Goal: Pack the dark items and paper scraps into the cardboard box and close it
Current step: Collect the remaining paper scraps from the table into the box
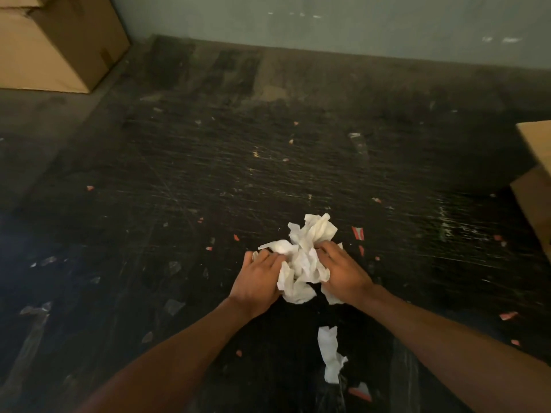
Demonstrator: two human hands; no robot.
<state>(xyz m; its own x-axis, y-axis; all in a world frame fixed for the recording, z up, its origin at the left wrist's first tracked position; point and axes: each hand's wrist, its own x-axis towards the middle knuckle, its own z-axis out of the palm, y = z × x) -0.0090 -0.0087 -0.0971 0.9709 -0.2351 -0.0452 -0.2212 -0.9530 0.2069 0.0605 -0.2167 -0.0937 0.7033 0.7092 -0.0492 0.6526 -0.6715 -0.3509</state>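
A bunch of crumpled white paper scraps (307,254) lies low in the middle of the dark floor. My left hand (258,283) presses against its left side and my right hand (343,272) against its right side, both with fingers curled into the paper. A single long white paper strip (329,353) lies on the floor nearer to me, between my forearms. An open cardboard box (535,186) shows only partly at the right edge, with a flap sticking out. No dark items can be made out against the dark floor.
A closed cardboard box (56,43) stands at the far left against the grey wall. Several small red and white bits, such as one red scrap (357,233), and clear plastic shreds (174,307) are scattered over the scratched black floor.
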